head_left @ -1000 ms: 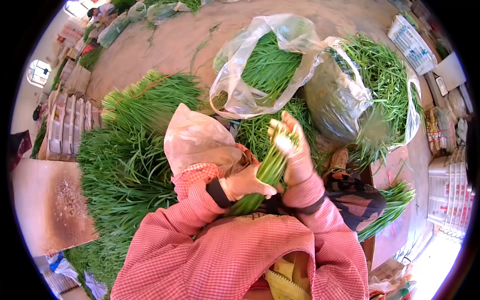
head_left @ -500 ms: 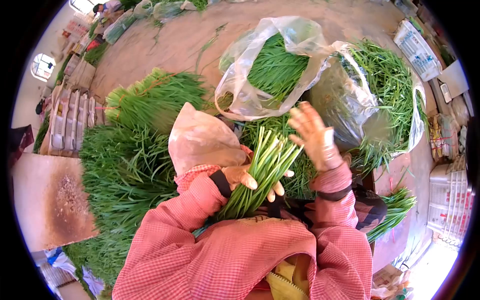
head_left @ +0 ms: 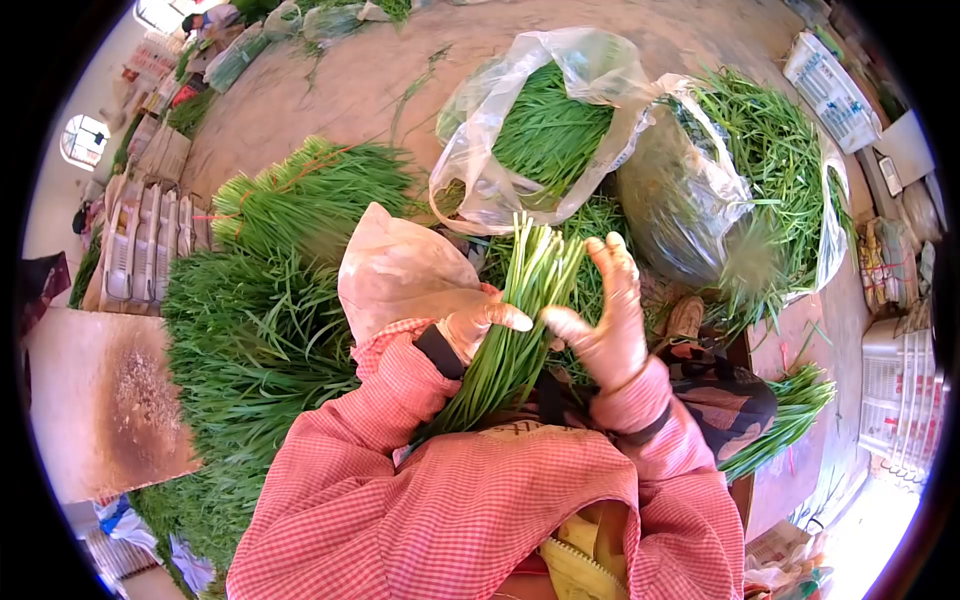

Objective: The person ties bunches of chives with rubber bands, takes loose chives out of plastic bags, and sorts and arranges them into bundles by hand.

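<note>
A small bunch of long green stalks (head_left: 510,340) stands tilted before my chest, pale cut ends up. My left hand (head_left: 480,328) holds it around the middle, thumb across the front and the other fingers hidden behind. Just right of the stalks is my right hand (head_left: 607,325), gloved like the left, with its thumb and fingers spread and holding nothing. The thumb tip is close to the bunch; whether it touches, I cannot tell.
Leafy greens (head_left: 250,350) are heaped at left beside a tied bundle (head_left: 310,195). Ahead stand an open plastic bag of greens (head_left: 555,130) and a fuller bag (head_left: 680,190). White crates (head_left: 830,90) stand at right. A person (head_left: 215,20) is far left.
The right hand turned from upright beside the stalks to thumb toward them, moving slightly left and down. The left thumb closed over the bunch, whose fanned ends drew together and stand more upright.
</note>
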The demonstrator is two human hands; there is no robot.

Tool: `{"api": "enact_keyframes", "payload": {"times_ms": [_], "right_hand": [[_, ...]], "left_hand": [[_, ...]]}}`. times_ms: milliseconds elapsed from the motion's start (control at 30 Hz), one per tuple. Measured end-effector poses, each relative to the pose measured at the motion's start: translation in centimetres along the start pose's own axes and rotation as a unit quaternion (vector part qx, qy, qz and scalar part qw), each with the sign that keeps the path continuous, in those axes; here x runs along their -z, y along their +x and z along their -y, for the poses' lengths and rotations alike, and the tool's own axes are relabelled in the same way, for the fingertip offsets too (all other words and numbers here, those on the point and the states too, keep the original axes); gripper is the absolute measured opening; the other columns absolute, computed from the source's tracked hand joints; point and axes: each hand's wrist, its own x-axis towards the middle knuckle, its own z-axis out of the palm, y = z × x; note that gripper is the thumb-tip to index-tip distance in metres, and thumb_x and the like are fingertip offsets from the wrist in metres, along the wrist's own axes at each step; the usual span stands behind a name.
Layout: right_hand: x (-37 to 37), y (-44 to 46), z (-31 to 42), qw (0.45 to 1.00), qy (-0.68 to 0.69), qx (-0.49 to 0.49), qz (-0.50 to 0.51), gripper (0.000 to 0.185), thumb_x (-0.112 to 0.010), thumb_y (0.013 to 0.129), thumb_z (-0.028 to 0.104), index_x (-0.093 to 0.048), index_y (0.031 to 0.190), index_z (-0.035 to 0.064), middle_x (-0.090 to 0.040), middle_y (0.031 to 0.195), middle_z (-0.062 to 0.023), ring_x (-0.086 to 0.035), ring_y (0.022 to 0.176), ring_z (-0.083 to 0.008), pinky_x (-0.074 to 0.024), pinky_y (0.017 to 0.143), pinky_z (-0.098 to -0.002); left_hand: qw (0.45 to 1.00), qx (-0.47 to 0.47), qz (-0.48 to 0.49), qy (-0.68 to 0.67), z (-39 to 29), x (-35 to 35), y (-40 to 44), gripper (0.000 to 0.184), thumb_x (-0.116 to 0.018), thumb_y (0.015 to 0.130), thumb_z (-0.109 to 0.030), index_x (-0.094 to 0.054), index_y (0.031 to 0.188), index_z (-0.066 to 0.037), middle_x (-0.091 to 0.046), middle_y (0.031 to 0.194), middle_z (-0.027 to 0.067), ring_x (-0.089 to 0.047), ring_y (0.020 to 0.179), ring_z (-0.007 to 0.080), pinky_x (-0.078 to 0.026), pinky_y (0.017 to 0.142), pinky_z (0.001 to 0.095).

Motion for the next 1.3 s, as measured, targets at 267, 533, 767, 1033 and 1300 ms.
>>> {"api": "enact_keyframes", "payload": {"times_ms": [267, 533, 767, 1033, 1300], "right_hand": [[-0.1, -0.9, 1.4, 0.990, -0.139, -0.007, -0.003, 0.073, -0.076, 0.057, 0.022, -0.044, 0.122, 0.0087, -0.018, 0.139, -0.0227, -0.022, 0.126, -0.0396, -0.0242, 0.101, -0.0442], [-0.8, -1.3, 1.2, 0.983, -0.182, 0.032, -0.009, 0.045, -0.072, 0.063, 0.033, -0.061, 0.102, 0.0127, -0.020, 0.140, -0.0210, -0.021, 0.127, -0.0370, -0.0226, 0.101, -0.0437], [-1.6, -1.6, -0.9, 0.985, -0.132, -0.053, 0.102, 0.020, -0.068, 0.070, 0.026, -0.066, 0.083, 0.0112, -0.033, 0.134, -0.0224, -0.027, 0.126, -0.0356, -0.0234, 0.102, -0.0396], [2.6, 0.9, -2.7, 0.897, 0.366, -0.206, 0.138, 0.013, -0.057, 0.083, 0.013, -0.065, 0.087, 0.0022, -0.043, 0.127, -0.0196, -0.030, 0.126, -0.0243, -0.0283, 0.098, -0.0325], [11.5, 5.6, -4.3, 0.823, 0.527, -0.199, -0.074, 0.034, -0.062, 0.079, 0.032, -0.059, 0.095, 0.0029, -0.052, 0.118, -0.0175, -0.045, 0.115, -0.0270, -0.0333, 0.096, -0.0390]], "left_hand": [[0.993, -0.054, 0.056, -0.090, 1.6, 0.3, 0.4, 0.069, -0.055, 0.069, -0.025, -0.035, 0.125, 0.009, -0.049, 0.119, 0.0215, -0.055, 0.097, 0.0270, -0.046, 0.085, 0.0340], [0.984, -0.044, -0.172, -0.027, 1.1, -1.4, -1.1, 0.061, -0.047, 0.068, -0.030, -0.046, 0.114, 0.010, -0.058, 0.100, 0.0214, -0.058, 0.085, 0.0262, -0.047, 0.079, 0.0323], [0.988, -0.067, -0.063, -0.127, 2.1, -0.9, -0.9, 0.053, -0.048, 0.070, -0.020, -0.046, 0.119, 0.002, -0.058, 0.103, 0.0180, -0.059, 0.085, 0.0242, -0.050, 0.078, 0.0339], [0.999, -0.034, -0.020, -0.034, 1.2, -3.6, -0.9, 0.060, -0.057, 0.073, -0.015, -0.035, 0.128, -0.003, -0.054, 0.113, 0.0143, -0.058, 0.087, 0.0200, -0.049, 0.078, 0.0305], [0.994, -0.020, -0.012, 0.106, 1.8, -2.1, -0.6, 0.060, -0.065, 0.067, -0.014, -0.042, 0.121, -0.002, -0.057, 0.091, 0.0086, -0.051, 0.063, 0.0114, -0.044, 0.058, 0.0227]]}}
